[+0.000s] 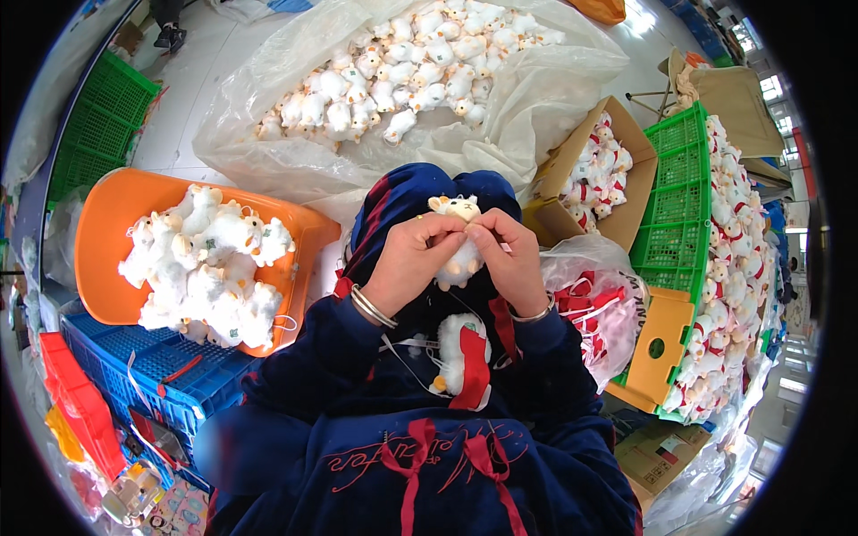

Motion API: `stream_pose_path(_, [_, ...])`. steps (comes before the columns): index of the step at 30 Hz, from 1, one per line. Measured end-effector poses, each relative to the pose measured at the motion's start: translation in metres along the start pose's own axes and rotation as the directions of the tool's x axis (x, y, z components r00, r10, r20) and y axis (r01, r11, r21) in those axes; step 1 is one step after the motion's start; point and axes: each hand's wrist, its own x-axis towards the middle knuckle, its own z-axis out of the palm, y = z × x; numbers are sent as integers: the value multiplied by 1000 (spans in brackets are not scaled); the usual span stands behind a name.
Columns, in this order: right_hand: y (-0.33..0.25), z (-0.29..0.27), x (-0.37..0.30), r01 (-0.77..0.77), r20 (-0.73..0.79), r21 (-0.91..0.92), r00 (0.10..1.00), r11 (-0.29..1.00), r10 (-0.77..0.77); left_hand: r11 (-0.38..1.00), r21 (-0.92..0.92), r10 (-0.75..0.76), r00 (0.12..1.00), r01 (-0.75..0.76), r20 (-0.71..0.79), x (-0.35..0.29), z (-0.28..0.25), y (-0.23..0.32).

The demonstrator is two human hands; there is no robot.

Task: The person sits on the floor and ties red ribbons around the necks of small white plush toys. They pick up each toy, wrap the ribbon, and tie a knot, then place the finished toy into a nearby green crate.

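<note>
A small white plush animal (459, 265) with a cream face and orange ears is held upright above my knees. My left hand (409, 261) and my right hand (511, 263) grip it from both sides, with thumbs and fingertips pinched together at its neck, just under the face. Whether a thread or ribbon lies between the fingertips is hidden. On my lap, nearer my body, rests another white plush animal (451, 350) with a red scarf (473, 366) and thin white strings around it.
At left, an orange stool (107, 255) bears several plush animals beside a blue crate (103, 348). A plastic sheet (241, 98) piled with plush lies ahead. Rightward are a cardboard box (639, 174), a green crate (675, 188) and a bag of red scarves (590, 304).
</note>
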Motion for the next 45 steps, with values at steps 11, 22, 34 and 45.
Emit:
stream_pose_path(11, [-17, -51, 15, 139, -105, -434, 974, 890, -203, 997, 65, 48, 999, -48, -5, -4, 1, 0])
stream_pose_path(22, [-26, -42, 10, -356, 219, -128, 900, 926, 376, 986, 139, 85, 993, -96, 81, -8, -8, 6])
stream_pose_path(34, [-8, -35, 13, -310, 136, -170, 933, 935, 334, 982, 94, 150, 979, -164, 139, -8, -14, 2])
stream_pose_path(45, [-23, -28, 10, -342, 241, 178, 924, 923, 296, 994, 35, -106, 983, 102, 151, 5, -13, 10])
